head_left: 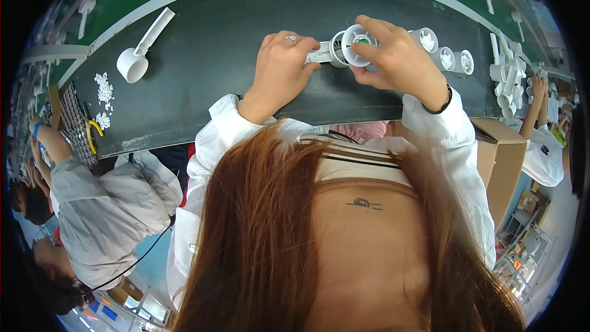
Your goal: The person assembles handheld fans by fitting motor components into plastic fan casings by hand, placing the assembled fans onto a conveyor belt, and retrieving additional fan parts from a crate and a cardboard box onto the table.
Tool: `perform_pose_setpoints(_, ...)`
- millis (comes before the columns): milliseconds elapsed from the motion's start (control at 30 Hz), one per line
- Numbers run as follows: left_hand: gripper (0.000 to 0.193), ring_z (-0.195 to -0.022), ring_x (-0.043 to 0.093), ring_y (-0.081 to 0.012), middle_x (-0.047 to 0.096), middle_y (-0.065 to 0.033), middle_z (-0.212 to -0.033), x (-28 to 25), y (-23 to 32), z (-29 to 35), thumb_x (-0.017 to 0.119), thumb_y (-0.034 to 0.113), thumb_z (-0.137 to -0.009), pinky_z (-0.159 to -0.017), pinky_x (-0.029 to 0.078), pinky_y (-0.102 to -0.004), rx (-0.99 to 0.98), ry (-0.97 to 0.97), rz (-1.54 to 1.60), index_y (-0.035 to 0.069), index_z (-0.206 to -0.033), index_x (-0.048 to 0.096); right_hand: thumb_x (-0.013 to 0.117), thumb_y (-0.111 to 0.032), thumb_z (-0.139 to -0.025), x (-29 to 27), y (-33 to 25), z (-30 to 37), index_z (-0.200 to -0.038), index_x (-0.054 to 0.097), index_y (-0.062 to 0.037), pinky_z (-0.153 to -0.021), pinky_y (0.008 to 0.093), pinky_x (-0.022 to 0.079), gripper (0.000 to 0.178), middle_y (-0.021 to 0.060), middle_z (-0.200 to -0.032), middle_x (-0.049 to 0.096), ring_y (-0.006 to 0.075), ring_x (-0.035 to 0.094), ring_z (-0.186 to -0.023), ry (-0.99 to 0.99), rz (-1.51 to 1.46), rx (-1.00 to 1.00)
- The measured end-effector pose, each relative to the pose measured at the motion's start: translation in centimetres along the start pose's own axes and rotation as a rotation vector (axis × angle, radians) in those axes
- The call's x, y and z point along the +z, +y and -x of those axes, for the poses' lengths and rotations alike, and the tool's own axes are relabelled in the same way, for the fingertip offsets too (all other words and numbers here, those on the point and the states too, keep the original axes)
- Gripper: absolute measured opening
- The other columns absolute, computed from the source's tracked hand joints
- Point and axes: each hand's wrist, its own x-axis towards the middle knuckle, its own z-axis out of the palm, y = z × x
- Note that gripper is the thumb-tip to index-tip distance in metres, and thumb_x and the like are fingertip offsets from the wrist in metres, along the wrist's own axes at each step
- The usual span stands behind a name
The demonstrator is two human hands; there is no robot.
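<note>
My left hand [283,71] grips the handle of a white plastic housing [318,54], whose round end points right. My right hand [396,55] has its fingers around a white round spoked part [355,38] right at the housing's open end. A bit of green shows inside that round part. Whether the two pieces touch or are joined I cannot tell. Just right of my right hand stand white cylindrical parts [425,39] with spoked or finned insides. Another white cup-shaped housing with a long handle [133,64] lies on the left of the dark work surface [215,31].
Small white pieces [104,88] lie scattered at the left, near yellow-handled pliers [93,134]. White handled parts [509,77] are heaped at the right end. Below them stands a cardboard box [491,154]. Co-workers sit at left [114,209] and right [541,157].
</note>
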Motion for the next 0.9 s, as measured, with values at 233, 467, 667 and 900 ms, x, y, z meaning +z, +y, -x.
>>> perform_pose_setpoints(233, 0.014, -0.083, 0.059, -0.0259, 0.064, -0.0064, -0.077, 2.0, 0.6, -0.2, 0.071, 0.012, -0.07, -0.076, 0.041, -0.039, -0.013, 0.012, 0.085, 0.009, -0.083, 0.067, 0.077, -0.009, -0.058, 0.9, 0.9, -0.3, -0.083, 0.066, -0.0035, -0.066, 0.0362, 0.053, 0.028, 0.0203, -0.107, 0.059, 0.0343, 0.064, -0.08, 0.025, -0.111, -0.044)
perform_pose_setpoints(467, 0.007, -0.081, 0.059, -0.0267, 0.063, -0.0079, -0.075, 2.0, -0.1, -0.8, 0.064, 0.014, -0.076, -0.075, 0.04, -0.0402, -0.119, -0.089, 0.154, 0.006, -0.074, 0.064, 0.081, -0.012, -0.061, 2.0, 2.6, 0.4, -0.084, 0.068, -0.0015, -0.067, 0.0299, 0.053, 0.029, 0.0179, -0.108, 0.064, 0.0296, 0.066, -0.078, 0.233, -0.433, 0.016)
perform_pose_setpoints(667, 0.01, -0.07, 0.06, -0.0293, 0.063, -0.0086, -0.071, 2.7, 0.7, -0.7, 0.063, 0.018, -0.076, -0.069, 0.043, -0.0401, -0.176, 0.013, 0.111, 0.008, -0.076, 0.063, 0.077, 0.0, -0.064, 6.0, 2.1, 1.3, -0.088, 0.068, 0.0057, -0.082, 0.0288, 0.049, 0.027, 0.021, -0.111, 0.063, 0.0235, 0.063, -0.096, 0.439, -0.708, 0.232)
perform_pose_setpoints(900, 0.009, -0.066, 0.06, -0.0323, 0.062, -0.0121, -0.069, 3.2, 0.2, 0.0, 0.062, 0.016, -0.076, -0.062, 0.045, -0.0421, -0.187, 0.03, 0.183, 0.007, -0.078, 0.061, 0.074, 0.002, -0.069, 7.6, 1.3, 2.7, -0.092, 0.068, 0.0066, -0.084, 0.0306, 0.049, 0.024, 0.0222, -0.112, 0.062, 0.0245, 0.061, -0.1, 0.563, -1.016, 0.332)
